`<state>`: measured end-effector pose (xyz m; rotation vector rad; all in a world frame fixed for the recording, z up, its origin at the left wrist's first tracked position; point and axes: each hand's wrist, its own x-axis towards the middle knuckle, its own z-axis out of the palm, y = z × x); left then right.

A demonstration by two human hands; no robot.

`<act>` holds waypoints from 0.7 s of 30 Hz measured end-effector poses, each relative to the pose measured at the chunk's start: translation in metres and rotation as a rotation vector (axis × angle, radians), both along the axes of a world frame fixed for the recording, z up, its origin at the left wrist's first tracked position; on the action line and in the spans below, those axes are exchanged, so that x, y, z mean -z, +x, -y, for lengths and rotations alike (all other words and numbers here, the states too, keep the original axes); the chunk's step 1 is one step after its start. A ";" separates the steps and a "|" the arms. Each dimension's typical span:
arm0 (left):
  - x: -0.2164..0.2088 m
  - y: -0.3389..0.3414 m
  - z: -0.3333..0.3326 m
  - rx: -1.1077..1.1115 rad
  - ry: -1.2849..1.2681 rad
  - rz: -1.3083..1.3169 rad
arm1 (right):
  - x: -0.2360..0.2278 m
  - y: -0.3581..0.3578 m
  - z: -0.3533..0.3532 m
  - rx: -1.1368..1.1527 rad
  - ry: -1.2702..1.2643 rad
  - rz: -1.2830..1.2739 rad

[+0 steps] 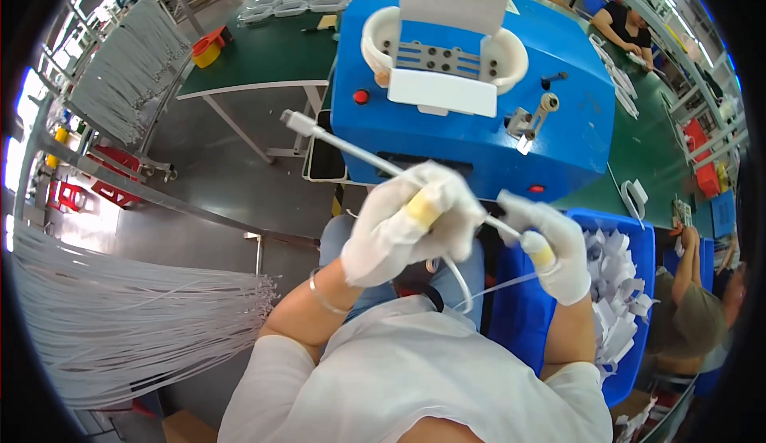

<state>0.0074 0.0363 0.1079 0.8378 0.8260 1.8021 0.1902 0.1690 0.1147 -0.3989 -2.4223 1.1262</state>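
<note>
My left hand [415, 223], in a white glove with yellow tape on a finger, is closed round a white cable [359, 153]. The cable's plug end [298, 122] sticks out up and to the left, and a loop hangs below the hand. To the right, the cable runs to my right hand [552, 243], gloved and taped at the thumb. The right thumb and fingers appear to hold the cable, though motion blurs them. A thin pale strand stretches below, between the loop and the right hand. Both hands are above my lap, in front of a blue machine [471, 136].
A blue bin [648, 283] of white paper scraps stands at my right. Bundled grey-white cables [136, 311] hang at my left. On the green table [279, 52] are clear trays [299, 0] and a yellow tape roll [206, 52]. Co-workers sit at the right.
</note>
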 end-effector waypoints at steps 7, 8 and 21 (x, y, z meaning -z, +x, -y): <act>-0.002 -0.079 -0.009 -0.444 0.006 0.018 | -0.001 0.040 -0.034 0.383 0.014 -0.004; -0.004 -0.090 -0.004 -0.405 0.058 0.007 | -0.001 0.045 -0.036 0.420 0.021 -0.025; -0.028 -0.088 -0.035 -0.660 -0.153 -0.266 | -0.011 0.052 -0.072 0.629 0.166 -0.119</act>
